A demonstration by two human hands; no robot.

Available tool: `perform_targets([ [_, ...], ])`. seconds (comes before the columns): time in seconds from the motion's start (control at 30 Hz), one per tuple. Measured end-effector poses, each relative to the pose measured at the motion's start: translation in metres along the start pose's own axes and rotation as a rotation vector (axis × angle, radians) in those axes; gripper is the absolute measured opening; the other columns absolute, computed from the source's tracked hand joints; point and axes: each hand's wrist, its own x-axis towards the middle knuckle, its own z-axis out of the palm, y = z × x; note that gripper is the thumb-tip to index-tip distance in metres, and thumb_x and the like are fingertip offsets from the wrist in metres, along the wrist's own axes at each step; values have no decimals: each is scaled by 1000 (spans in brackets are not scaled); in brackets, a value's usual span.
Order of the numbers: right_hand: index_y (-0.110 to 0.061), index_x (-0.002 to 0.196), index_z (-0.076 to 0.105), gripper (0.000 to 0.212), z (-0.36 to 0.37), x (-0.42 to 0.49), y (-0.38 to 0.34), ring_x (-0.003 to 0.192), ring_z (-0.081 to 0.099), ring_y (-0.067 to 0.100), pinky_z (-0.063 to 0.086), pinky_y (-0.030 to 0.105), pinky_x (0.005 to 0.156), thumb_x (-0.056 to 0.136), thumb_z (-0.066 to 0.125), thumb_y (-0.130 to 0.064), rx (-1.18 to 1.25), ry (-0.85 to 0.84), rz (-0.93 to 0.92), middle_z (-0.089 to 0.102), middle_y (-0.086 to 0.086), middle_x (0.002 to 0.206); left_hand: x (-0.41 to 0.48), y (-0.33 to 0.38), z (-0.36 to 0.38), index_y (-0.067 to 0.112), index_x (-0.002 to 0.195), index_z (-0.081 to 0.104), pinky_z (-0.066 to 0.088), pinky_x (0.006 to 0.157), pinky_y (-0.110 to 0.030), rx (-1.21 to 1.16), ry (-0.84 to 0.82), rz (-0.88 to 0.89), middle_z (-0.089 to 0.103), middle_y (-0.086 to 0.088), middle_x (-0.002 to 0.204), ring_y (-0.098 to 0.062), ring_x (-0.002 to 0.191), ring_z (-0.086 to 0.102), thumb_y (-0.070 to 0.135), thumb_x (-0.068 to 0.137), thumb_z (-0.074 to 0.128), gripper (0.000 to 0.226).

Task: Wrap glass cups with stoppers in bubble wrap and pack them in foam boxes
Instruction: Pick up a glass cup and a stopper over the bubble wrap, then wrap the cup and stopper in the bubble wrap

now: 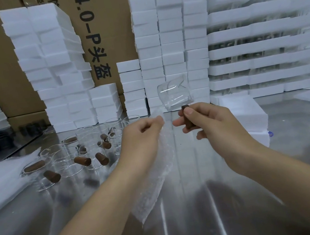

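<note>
My right hand [209,123] holds a clear glass cup [174,94] up above the steel table, its fingers curled round the dark brown wooden handle-like stopper [188,118] at the cup's base. My left hand [143,137] pinches the top edge of a sheet of bubble wrap [157,177], which hangs down toward the table between my forearms. The sheet and the cup are a short gap apart.
Several glass cups [72,162] with brown stoppers [82,160] stand and lie at the left on the steel table [214,209]. White foam boxes [170,34] are stacked along the back against cardboard cartons. A lower foam stack [250,115] sits at the right. Foam sheet [0,180] lies at far left.
</note>
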Motion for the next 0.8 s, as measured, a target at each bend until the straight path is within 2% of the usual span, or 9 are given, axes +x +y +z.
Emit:
perform_targets([
  [0.07, -22, 108, 73, 20, 2, -2, 0, 85, 71, 6, 43, 30, 78, 106, 57, -34, -7, -26, -21, 81, -10, 101, -3, 6, -1, 23, 92, 83, 44, 68, -27, -15, -54, -7, 58, 9, 68, 0, 52, 49, 37, 103, 70, 22],
  [0.17, -25, 108, 72, 19, 2, -4, -1, 86, 70, 5, 43, 30, 77, 107, 57, -35, -6, -24, -72, 81, -10, 102, -5, 11, -1, 31, 88, 83, 48, 73, -23, -28, -107, 32, 74, 19, 78, 13, 65, 61, 35, 102, 71, 19],
  [0.27, -27, 109, 70, 17, 1, -4, -4, 87, 70, 7, 45, 30, 77, 108, 56, -36, -1, 16, -120, 80, -10, 102, -4, 10, 0, 34, 86, 84, 51, 61, -13, -74, -116, 43, 72, 19, 76, 11, 65, 60, 35, 99, 77, 15],
  [0.33, -26, 111, 70, 17, 1, -4, -6, 85, 70, 6, 45, 29, 76, 108, 56, -35, 13, 39, -140, 80, -11, 102, -3, 8, -2, 37, 82, 84, 47, 53, -12, -110, -129, 25, 69, 18, 73, 9, 63, 58, 34, 94, 83, 13],
  [0.43, -24, 111, 69, 16, 1, -5, -8, 81, 69, 5, 45, 28, 74, 108, 56, -34, 22, 46, -164, 80, -10, 102, -2, 7, -2, 29, 88, 85, 51, 57, -17, -162, -165, -51, 70, 13, 81, -1, 74, 62, 34, 87, 89, 6],
  [0.53, -23, 111, 68, 15, 1, -6, -9, 77, 70, 8, 49, 21, 69, 109, 54, -30, -2, 19, -194, 80, -9, 103, -3, 7, -2, 23, 93, 85, 51, 60, -26, -237, -220, -146, 70, 6, 81, -11, 73, 62, 35, 75, 94, 24],
  [0.63, -22, 110, 67, 16, 2, -7, -9, 76, 71, 13, 50, 16, 65, 110, 53, -28, -37, -2, -193, 80, -9, 104, -4, 10, -3, 17, 105, 82, 55, 57, -27, -356, -317, -231, 71, 4, 77, -10, 62, 66, 33, 61, 94, 47],
  [0.7, -23, 110, 65, 16, 2, -7, -7, 78, 73, 16, 51, 24, 68, 110, 51, -29, -64, 8, -162, 79, -10, 104, -4, 12, -4, 12, 117, 79, 59, 61, -29, -405, -358, -291, 74, 3, 81, -11, 64, 69, 28, 70, 91, 52],
  [0.8, -22, 111, 65, 16, 2, -6, -5, 78, 75, 17, 52, 30, 70, 110, 51, -30, -46, 32, -122, 79, -9, 102, -4, 13, -6, 13, 111, 78, 62, 58, -31, -473, -347, -414, 77, -1, 85, -12, 64, 72, 21, 85, 85, 28],
])
